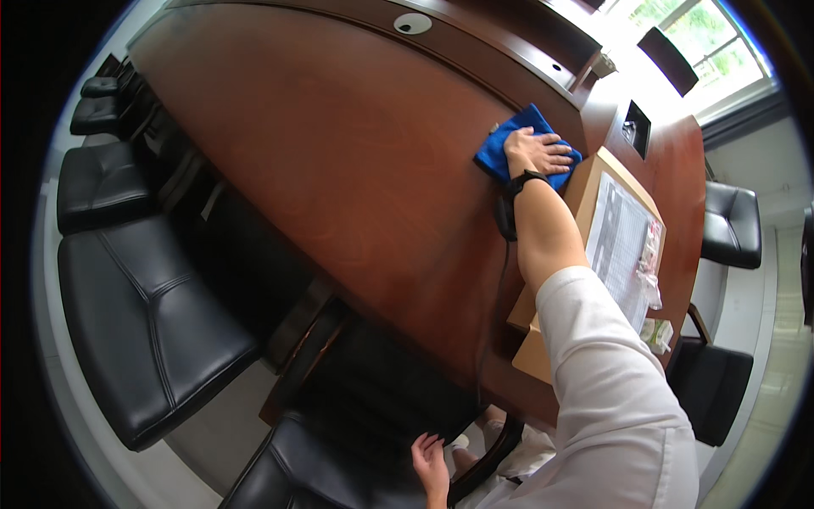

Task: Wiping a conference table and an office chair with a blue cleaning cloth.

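Note:
My right hand (542, 151), with a black band on its wrist, lies flat with its fingers spread on a blue cloth (502, 153). The cloth rests on the reddish-brown wooden table (331, 127), beside the far end of a cardboard box (582, 184). My left hand (431, 459) hangs below the table's near edge, beside a black leather chair (318, 464), with its fingers slightly bent and nothing seen in it. A dark object (505, 216) with a cable lies partly hidden behind my right forearm.
Printed sheets (617, 242) and clear plastic packaging (648, 283) lie on the box. A small soft pack (657, 334) sits beside it. Several black chairs (152, 305) line the table's left side, and others (731, 223) stand at the right. A round cable cover (413, 24) is at the top.

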Demonstrator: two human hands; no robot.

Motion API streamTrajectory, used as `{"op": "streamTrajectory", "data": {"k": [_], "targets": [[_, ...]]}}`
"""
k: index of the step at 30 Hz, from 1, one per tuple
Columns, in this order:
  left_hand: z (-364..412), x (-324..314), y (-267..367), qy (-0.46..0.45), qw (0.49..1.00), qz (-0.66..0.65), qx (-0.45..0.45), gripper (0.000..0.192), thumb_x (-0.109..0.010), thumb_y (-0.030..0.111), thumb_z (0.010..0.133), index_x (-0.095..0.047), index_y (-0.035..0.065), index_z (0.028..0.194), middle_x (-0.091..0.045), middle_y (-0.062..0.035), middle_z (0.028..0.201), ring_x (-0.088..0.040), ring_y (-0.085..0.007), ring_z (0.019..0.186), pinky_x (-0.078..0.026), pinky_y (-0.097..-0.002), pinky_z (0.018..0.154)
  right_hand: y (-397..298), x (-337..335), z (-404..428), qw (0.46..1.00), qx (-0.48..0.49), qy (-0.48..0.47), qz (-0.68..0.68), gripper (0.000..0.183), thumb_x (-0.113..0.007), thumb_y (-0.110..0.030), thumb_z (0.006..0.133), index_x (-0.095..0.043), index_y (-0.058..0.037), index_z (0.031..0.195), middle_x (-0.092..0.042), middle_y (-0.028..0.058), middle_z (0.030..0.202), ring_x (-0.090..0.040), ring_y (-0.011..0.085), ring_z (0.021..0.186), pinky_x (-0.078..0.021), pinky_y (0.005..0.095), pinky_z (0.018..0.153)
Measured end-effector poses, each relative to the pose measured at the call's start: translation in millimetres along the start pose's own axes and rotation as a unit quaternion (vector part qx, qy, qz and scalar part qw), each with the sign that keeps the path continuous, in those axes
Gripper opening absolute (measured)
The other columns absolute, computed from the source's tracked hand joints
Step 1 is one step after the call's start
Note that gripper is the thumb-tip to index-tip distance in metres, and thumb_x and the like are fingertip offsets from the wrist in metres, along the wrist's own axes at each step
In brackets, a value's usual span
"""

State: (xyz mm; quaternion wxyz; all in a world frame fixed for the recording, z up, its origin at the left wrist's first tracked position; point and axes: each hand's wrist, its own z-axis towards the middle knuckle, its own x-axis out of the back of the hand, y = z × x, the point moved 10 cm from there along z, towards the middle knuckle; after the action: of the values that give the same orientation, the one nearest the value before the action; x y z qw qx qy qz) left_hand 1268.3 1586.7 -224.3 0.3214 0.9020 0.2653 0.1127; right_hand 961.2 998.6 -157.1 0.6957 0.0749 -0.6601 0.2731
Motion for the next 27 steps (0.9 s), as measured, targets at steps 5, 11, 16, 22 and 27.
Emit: {"op": "streamTrajectory", "data": {"k": [5, 11, 16, 22, 27], "targets": [[-2, -6, 11, -0.042, 0.998, 0.016, -0.042, 0.033, -0.054, 0.001, 0.092, -0.045, -0.004, 0.123, -0.059, -0.0173, 0.112, -0.062, -0.0212, 0.099, -0.048, -0.03, 0.091, -16, 5, -46, 0.976, 0.211, -0.005, 0.049, 0.064, -0.037, -0.048, 0.093, -0.034, -0.0113, 0.146, -0.024, 0.0229, 0.152, -0.019, 0.0451, 0.14, -0.0057, 0.0571, 0.114], [-12, 1, 31, -0.07, 0.989, 0.058, -0.113, 0.032, -0.055, 0.003, 0.093, -0.046, -0.0032, 0.123, -0.06, -0.0169, 0.11, -0.063, -0.0214, 0.096, -0.049, -0.0303, 0.088, -33, 63, -282, 0.776, 0.576, -0.092, 0.24, 0.053, -0.057, -0.036, 0.085, -0.051, -0.011, 0.131, -0.041, 0.0196, 0.142, -0.031, 0.0424, 0.135, -0.017, 0.0567, 0.113], [-15, 4, 55, -0.072, 0.982, 0.072, -0.156, 0.033, -0.054, 0.003, 0.093, -0.045, -0.0019, 0.124, -0.06, -0.0166, 0.113, -0.062, -0.0219, 0.1, -0.048, -0.0305, 0.09, -2, 83, -384, 0.664, 0.701, -0.167, 0.198, 0.057, -0.048, -0.045, 0.091, -0.045, -0.0155, 0.139, -0.035, 0.0156, 0.149, -0.023, 0.0367, 0.141, -0.0127, 0.0514, 0.116], [-6, 6, 38, -0.026, 0.986, 0.083, -0.142, 0.031, -0.055, 0.004, 0.092, -0.047, -0.0032, 0.122, -0.061, -0.0164, 0.11, -0.064, -0.0207, 0.095, -0.049, -0.029, 0.086, -42, 73, -301, 0.662, 0.69, -0.147, 0.252, 0.053, -0.058, -0.043, 0.084, -0.055, -0.0135, 0.128, -0.047, 0.0148, 0.137, -0.035, 0.0364, 0.132, -0.0223, 0.0507, 0.112], [-5, -11, 25, -0.015, 0.994, 0.059, -0.088, 0.031, -0.054, 0.0, 0.092, -0.047, -0.0033, 0.121, -0.06, -0.0161, 0.11, -0.063, -0.0212, 0.097, -0.049, -0.0298, 0.088, -74, 26, -115, 0.831, 0.536, -0.063, 0.136, 0.055, -0.047, -0.049, 0.09, -0.05, -0.0183, 0.135, -0.041, 0.0112, 0.144, -0.031, 0.0352, 0.136, -0.0184, 0.0521, 0.112]]}}
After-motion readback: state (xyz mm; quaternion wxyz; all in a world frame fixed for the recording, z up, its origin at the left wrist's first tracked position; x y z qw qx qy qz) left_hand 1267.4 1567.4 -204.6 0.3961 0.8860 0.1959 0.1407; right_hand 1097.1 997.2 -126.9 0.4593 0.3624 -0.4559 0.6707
